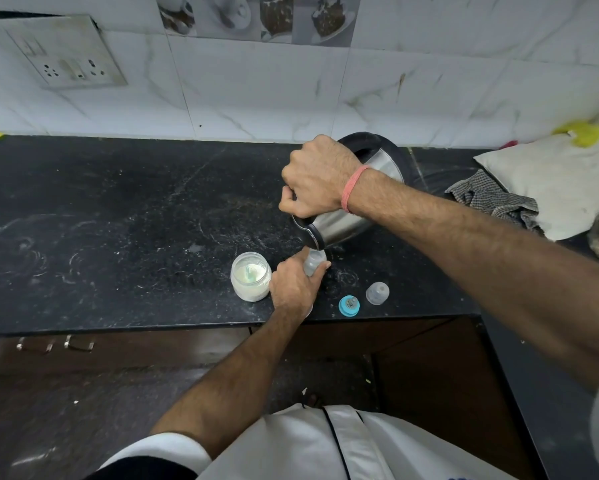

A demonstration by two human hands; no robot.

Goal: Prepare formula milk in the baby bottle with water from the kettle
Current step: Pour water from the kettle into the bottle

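Water-pouring step: right hand point(317, 174) clenched on the tipped kettle point(346, 216), left hand point(293, 285) gripping the baby bottle point(314, 262) under its spout; next, likely formula from the jar point(250, 277) at bottle's nine o'clock.

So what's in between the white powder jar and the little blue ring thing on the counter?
In the head view, the left hand sits between the powder jar and the blue ring, gripping the baby bottle under the tilted kettle.

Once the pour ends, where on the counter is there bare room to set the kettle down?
The widest free patch is the counter left of the powder jar, back to the tiled wall. The front edge is crowded: baby bottle, blue nipple ring, clear cap. The checked cloth fills the right.
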